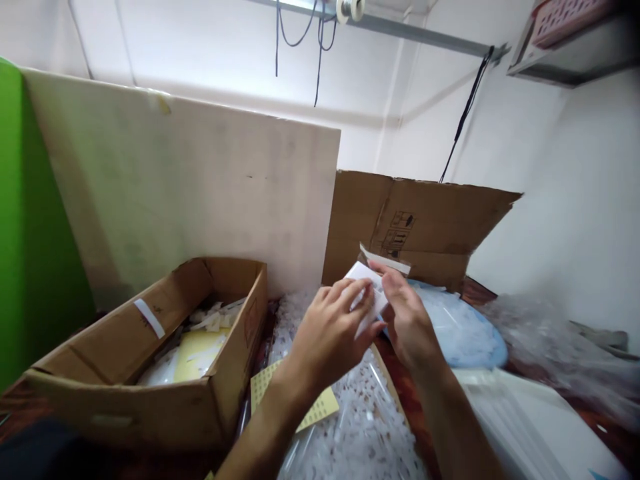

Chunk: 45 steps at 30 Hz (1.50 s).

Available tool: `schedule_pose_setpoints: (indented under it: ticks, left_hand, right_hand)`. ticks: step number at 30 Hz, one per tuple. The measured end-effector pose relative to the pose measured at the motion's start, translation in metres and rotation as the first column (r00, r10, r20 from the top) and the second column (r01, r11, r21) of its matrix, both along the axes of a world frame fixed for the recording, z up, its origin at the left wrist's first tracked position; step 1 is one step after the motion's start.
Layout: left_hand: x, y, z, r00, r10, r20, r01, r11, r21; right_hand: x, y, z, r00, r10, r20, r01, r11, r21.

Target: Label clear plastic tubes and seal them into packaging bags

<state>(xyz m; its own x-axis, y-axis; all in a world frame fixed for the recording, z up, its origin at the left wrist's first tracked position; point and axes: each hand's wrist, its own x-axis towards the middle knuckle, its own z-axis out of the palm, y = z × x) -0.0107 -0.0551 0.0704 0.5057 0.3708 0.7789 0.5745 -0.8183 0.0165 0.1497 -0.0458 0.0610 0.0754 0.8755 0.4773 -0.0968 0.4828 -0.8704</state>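
Between my hands, in the middle of the head view, is a small white box (358, 271). My left hand (330, 327) lies across its near side with the fingers bent over it. My right hand (407, 313) grips it from the right, thumb and fingers round its edge. A pale strip (387, 261), perhaps a flap or clear film, sticks up behind the right fingers. Below my left forearm lies a yellow sheet (320, 408) with rows of small marks. It rests on a clear plastic bag (350, 443) full of small whitish pieces.
An open cardboard box (135, 413) with paper scraps and a yellow sheet stands at left. A blue tray (487, 343) with whitish pieces lies at right, near white stacked sheets (540, 420) and crumpled plastic (565, 347). Cardboard panels (200, 193) stand behind.
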Motion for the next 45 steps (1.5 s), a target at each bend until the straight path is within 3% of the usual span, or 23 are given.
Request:
schedule_pose_setpoints:
  ticks: [3,8,13,24,29,35,41,45]
  left_hand:
    - [0.000,0.002,-0.003,1.000,0.002,-0.019,-0.002,1.000,-0.019]
    - [-0.011,0.009,0.000,0.992,-0.026,0.121,0.032,0.999,-0.044]
    - [-0.011,0.019,-0.006,0.988,0.024,0.154,-0.018,0.999,-0.043]
    - [-0.012,0.024,-0.013,0.994,0.077,0.074,-0.078,0.997,0.004]
    - [-0.012,0.025,-0.012,0.981,0.114,0.156,-0.100,0.990,-0.096]
    - [-0.020,0.022,0.002,0.940,0.109,0.324,-0.020,0.964,-0.266]
    - [-0.041,0.023,0.010,0.816,0.228,0.531,0.050,0.888,-0.457]
    - [-0.060,0.025,0.014,0.737,0.361,0.572,-0.097,0.893,-0.439]
  right_hand:
    - [0.006,0.010,-0.006,0.994,-0.079,0.072,0.081,0.996,-0.033]
    - [0.004,0.008,-0.003,0.926,0.065,0.372,-0.051,0.998,-0.049]
    - [-0.011,0.000,-0.003,0.838,-0.009,0.546,-0.018,0.999,0.045]
    - [-0.017,0.000,-0.009,0.673,-0.101,0.733,0.051,0.995,0.089]
    - [-0.016,-0.001,-0.007,0.620,-0.085,0.780,0.019,0.995,0.093]
    - [-0.012,-0.006,-0.001,0.658,-0.054,0.751,-0.050,0.992,0.115]
    - [-0.005,-0.015,0.012,0.798,0.053,0.600,-0.119,0.990,0.072]
    - [0.003,-0.016,0.016,0.866,0.057,0.497,-0.106,0.992,0.070]
